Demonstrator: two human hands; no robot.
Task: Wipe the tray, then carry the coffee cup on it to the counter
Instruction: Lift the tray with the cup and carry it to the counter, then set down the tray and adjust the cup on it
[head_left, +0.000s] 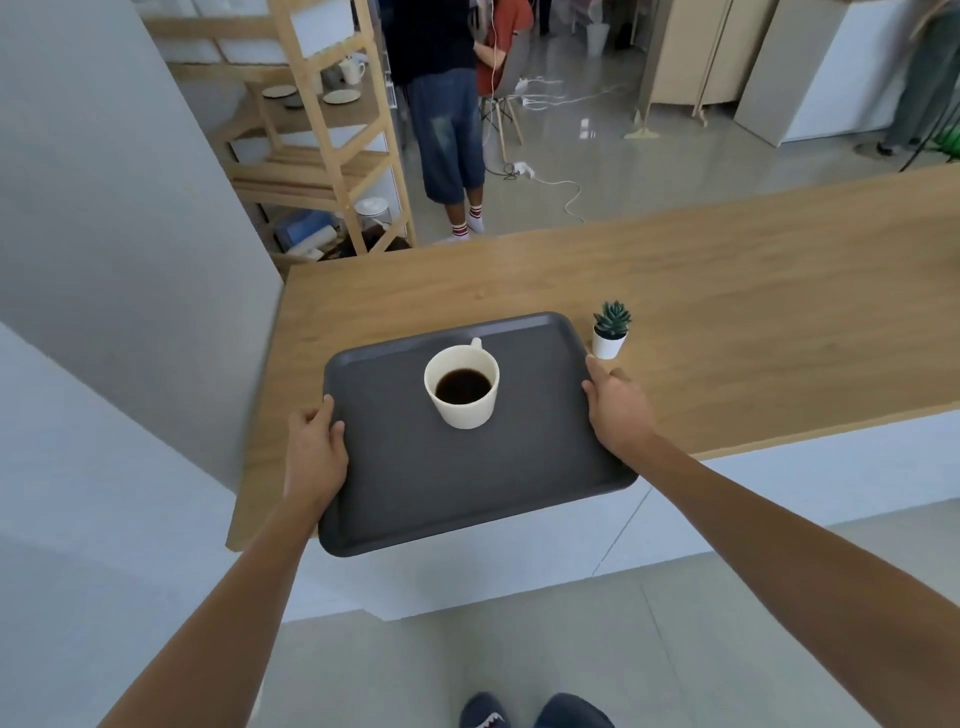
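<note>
A dark grey tray (415, 483) is held level over the near edge of the wooden counter (727, 291); its far half is above the counter top and its near edge hangs past it. A cream coffee cup (464, 410) with black coffee stands upright on the tray's far middle, its handle pointing away from me. My left hand (314, 457) grips the tray's left rim, thumb on top. My right hand (615, 410) grips the right rim. I cannot tell whether the tray touches the counter.
A small potted succulent (611, 332) in a white pot stands on the counter just beyond my right hand. A grey wall (114, 234) borders the counter's left end. Behind the counter are a wooden shelf unit (322, 130), a standing person (447, 114) and floor cables.
</note>
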